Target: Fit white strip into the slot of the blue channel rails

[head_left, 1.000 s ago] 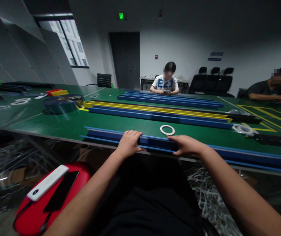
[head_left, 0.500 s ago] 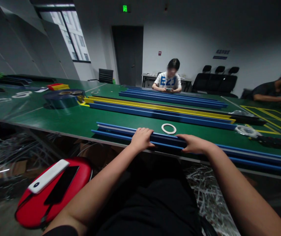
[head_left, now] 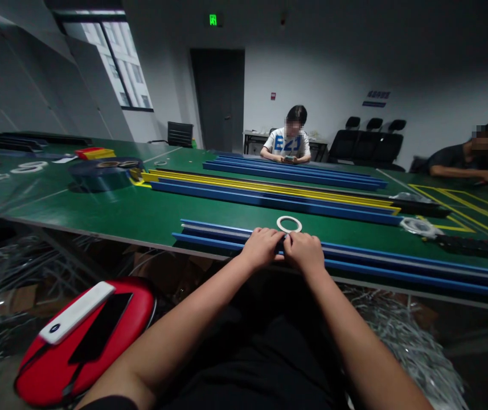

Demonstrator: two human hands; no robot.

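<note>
A long blue channel rail [head_left: 397,269] lies along the near table edge, with a pale strip running inside it. My left hand [head_left: 263,248] is closed over the rail left of its middle, fingers curled on its far wall. Right beside it, almost touching, my right hand [head_left: 306,251] is also closed on the rail with bent fingers. What lies between the fingertips is hidden. Just beyond my hands, a white ring-shaped roll [head_left: 299,225] rests flat on the green table [head_left: 226,212].
Yellow rails [head_left: 269,189] and more blue rails [head_left: 286,202] lie farther back. A large dark roll [head_left: 102,177] sits at left. A red stool [head_left: 135,310] holds a white device [head_left: 79,310] and a black phone [head_left: 102,327]. Two people [head_left: 290,142] sit across the table.
My right hand has moved left along the rail, up against my left hand, and its spread fingers have closed. The rail and my left hand have shifted a little to the right.
</note>
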